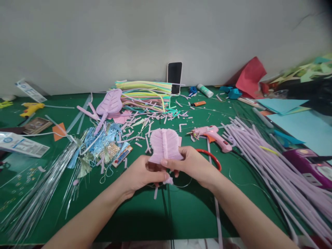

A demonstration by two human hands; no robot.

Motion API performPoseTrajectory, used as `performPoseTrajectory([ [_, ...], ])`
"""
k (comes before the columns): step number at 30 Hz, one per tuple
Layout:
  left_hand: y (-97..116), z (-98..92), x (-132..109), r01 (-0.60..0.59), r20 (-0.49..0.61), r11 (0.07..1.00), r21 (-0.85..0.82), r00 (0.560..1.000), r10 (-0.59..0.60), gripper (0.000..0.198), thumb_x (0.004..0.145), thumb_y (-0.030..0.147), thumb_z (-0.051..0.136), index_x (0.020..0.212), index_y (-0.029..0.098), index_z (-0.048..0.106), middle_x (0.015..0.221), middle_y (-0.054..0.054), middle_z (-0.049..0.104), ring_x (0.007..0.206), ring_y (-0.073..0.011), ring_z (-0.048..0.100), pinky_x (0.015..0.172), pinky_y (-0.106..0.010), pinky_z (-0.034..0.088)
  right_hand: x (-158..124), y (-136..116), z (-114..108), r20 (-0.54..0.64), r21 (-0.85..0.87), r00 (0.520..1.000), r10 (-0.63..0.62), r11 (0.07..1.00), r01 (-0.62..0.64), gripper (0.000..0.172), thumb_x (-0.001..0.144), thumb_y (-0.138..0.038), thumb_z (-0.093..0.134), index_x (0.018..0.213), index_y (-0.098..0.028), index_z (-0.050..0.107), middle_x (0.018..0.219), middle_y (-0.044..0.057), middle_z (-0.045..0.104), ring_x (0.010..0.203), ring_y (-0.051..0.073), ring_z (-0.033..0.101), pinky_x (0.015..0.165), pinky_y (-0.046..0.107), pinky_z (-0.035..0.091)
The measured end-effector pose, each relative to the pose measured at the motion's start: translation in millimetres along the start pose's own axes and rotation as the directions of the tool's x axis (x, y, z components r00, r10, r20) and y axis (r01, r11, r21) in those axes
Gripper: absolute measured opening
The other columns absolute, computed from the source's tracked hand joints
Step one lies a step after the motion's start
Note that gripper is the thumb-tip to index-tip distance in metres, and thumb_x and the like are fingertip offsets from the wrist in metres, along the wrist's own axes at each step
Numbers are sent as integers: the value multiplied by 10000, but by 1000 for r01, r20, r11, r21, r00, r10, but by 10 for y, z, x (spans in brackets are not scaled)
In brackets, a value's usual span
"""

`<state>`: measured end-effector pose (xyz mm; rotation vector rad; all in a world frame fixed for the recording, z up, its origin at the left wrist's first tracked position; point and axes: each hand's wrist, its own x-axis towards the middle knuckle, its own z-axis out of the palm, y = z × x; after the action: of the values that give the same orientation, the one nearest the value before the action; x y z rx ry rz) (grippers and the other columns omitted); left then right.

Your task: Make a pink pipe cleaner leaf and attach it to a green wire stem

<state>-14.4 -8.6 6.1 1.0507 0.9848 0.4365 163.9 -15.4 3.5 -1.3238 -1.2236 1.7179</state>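
A pale pink leaf-shaped piece made of fuzzy pipe cleaners [165, 143] is held upright over the green table [145, 214]. My left hand [141, 174] pinches its lower left part, fingers closed. My right hand [193, 164] grips its lower right edge, thumb on the front. A short pink stub [169, 180] hangs below the fingers. A similar finished lilac leaf [109, 103] lies farther back to the left.
A pink glue gun [212, 135] and red-handled scissors [211, 157] lie right of my hands. Long lilac pipe cleaners [272, 166] fan out on the right. Coloured pipe cleaners [145, 93], cut scraps, a phone [174, 77] against the wall, blue paper [303, 126] and silver tinsel [33, 200] surround them.
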Motion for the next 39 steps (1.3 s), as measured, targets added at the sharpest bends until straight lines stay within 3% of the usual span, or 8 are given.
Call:
performPoseTrajectory([
  [4,-12,4,-28,6,-49,1000,-17,999,-7,196,621,230,805,768,118,739,689,-18,687,590,-84,561,534,-176,453,-56,3,-75,153,-3,988,18,1000,-18,300,682,-421,780,838,-171,725,692,-7,660,587,102,545,499,208,428],
  [9,-66,26,-34,72,-95,997,15,993,-70,196,652,298,794,737,131,736,651,-7,663,513,-75,541,488,-186,434,-66,67,-70,63,17,998,25,1000,-26,211,666,-349,791,744,-165,724,621,-28,629,557,88,509,506,206,385],
  [18,-38,35,-12,33,-37,998,-49,999,-34,213,650,246,755,537,140,610,508,36,548,442,-53,465,427,-164,391,-48,55,22,8,86,1000,-24,996,24,153,676,-284,754,671,-154,675,594,-39,597,548,83,489,529,223,369],
  [27,-27,-44,30,68,12,997,21,998,-69,281,616,283,789,522,139,566,545,26,554,456,-70,453,401,-192,384,-39,71,47,-20,86,999,-26,996,27,163,660,-303,762,668,-156,690,599,-24,624,542,95,499,530,233,381],
  [30,-7,-75,20,18,74,997,75,997,-24,199,663,306,776,699,135,682,699,-22,673,582,-108,552,474,-199,422,-42,50,23,15,94,1000,-3,996,1,197,634,-321,794,678,-150,707,596,-15,637,539,96,514,533,231,403],
  [34,58,-169,-9,-77,170,990,118,984,57,428,749,461,705,1044,152,686,1007,-101,716,826,-187,641,575,-229,472,-42,13,-27,39,152,999,-35,988,29,218,623,-328,819,680,-147,712,593,-17,627,540,84,511,533,214,422],
  [37,128,-320,-38,-116,46,970,212,993,108,497,793,576,602,1053,154,644,1011,-116,693,827,-201,644,569,-251,474,-35,-6,-85,1,168,1000,-29,985,28,244,590,-319,844,687,-143,705,594,-21,621,529,74,508,515,203,422],
  [39,179,-435,-72,-106,-14,901,420,992,124,441,797,570,598,989,175,644,911,-72,680,770,-181,623,577,-250,454,-34,-19,-131,-33,142,999,31,989,-26,276,560,-330,860,645,-139,679,559,-24,608,487,69,495,472,203,404],
])
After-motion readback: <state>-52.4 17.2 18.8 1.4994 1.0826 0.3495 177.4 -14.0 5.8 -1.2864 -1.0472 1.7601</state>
